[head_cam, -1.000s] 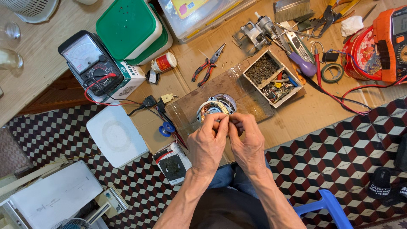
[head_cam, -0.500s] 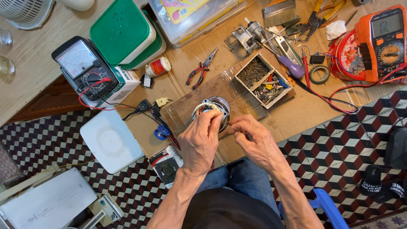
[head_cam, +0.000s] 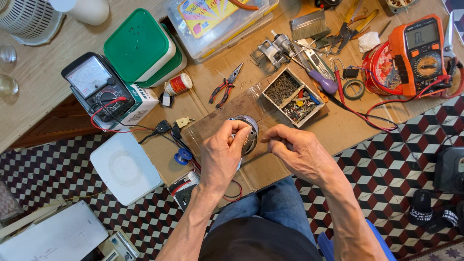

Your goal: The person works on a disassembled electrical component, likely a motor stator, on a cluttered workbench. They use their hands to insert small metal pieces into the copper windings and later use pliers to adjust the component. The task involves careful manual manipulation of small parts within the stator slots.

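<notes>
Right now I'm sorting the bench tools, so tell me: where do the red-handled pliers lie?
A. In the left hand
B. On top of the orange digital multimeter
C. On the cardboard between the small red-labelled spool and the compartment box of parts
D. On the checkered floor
C: the red-handled pliers lie on the cardboard, right of the small red-labelled spool and left of the compartment box, clear of both hands.

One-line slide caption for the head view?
Both hands, left and right, work a round metal motor part over a cluttered cardboard bench.

Cardboard-covered bench (head_cam: 348, 140) w/ pliers (head_cam: 224, 88), multimeters (head_cam: 421, 53)
</notes>
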